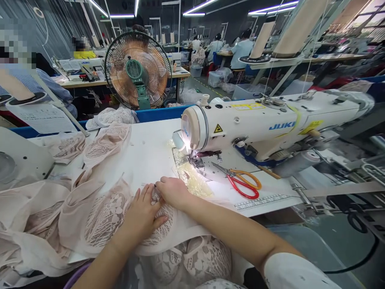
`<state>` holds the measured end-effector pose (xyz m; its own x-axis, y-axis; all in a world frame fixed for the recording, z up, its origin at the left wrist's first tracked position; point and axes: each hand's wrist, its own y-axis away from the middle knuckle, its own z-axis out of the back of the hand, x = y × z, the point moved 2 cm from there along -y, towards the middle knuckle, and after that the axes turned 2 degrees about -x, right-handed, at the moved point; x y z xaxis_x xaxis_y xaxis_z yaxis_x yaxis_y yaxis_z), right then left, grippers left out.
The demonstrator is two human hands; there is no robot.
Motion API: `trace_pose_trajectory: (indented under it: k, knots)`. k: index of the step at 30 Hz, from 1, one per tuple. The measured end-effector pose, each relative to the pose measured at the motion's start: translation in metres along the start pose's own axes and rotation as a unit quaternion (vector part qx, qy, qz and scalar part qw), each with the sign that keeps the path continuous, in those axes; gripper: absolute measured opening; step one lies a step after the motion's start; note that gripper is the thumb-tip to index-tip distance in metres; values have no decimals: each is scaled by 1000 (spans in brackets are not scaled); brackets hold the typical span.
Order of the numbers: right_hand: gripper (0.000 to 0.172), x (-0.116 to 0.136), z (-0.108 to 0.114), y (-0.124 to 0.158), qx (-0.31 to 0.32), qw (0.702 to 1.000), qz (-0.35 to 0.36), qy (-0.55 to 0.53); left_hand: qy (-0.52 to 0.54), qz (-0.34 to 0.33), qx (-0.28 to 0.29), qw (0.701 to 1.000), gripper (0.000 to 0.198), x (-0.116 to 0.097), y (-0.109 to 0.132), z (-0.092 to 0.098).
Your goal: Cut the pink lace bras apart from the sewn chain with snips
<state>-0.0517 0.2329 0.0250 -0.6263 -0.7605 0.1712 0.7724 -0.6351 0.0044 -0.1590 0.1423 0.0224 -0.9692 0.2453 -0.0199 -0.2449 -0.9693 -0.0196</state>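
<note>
My left hand [144,213] lies on a pale pink lace bra [165,225], fingers stretched forward over its upper edge and thumb held apart. Close against those fingertips, my right hand [174,193] is closed, its fingers pinching the bra's edge; a small dark bit shows between the two hands. Just beyond them stands a white sewing machine [234,124], its lamp lit over the presser foot [194,159]. Yellowish film [194,180] covers the bed in front of the foot. Scissors [245,182] with red and orange handles lie right of it.
More lace bras [105,216] are heaped on the left of the white table [147,152], and others hang below its front edge. A ruler strip [261,202] is at the right edge. Behind the table stands a fan [138,72]. Other people sit at machines farther back.
</note>
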Motion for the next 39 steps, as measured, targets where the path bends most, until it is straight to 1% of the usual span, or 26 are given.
trace_pose_trajectory:
  k: [4, 9, 16, 22, 26, 30, 34, 39]
  knots:
    - [12, -1, 0, 0, 4, 1000, 8, 2, -3, -3, 1, 1000, 50, 0, 0, 0]
    - [10, -1, 5, 5, 20, 999, 31, 8, -16, -3, 7, 1000, 49, 0, -1, 1]
    - [12, -5, 11, 23, 47, 998, 35, 31, -40, -3, 32, 999, 50, -4, -4, 4]
    - [13, -11, 23, 35, 79, 995, 31, 46, -48, -3, 32, 998, 53, -4, -4, 3]
    - [16, -13, 29, 32, 60, 997, 19, 46, -57, -8, 28, 998, 53, -5, -3, 2]
    - [14, -14, 22, 27, 46, 998, 23, 37, -61, -7, 26, 998, 54, -5, -4, 2]
    - [14, -15, 15, 28, 55, 998, 22, 29, -67, -10, 29, 997, 55, -4, -4, 2]
    - [16, -19, 25, 41, 73, 997, 9, 17, -71, -14, 19, 997, 53, -5, -6, 0]
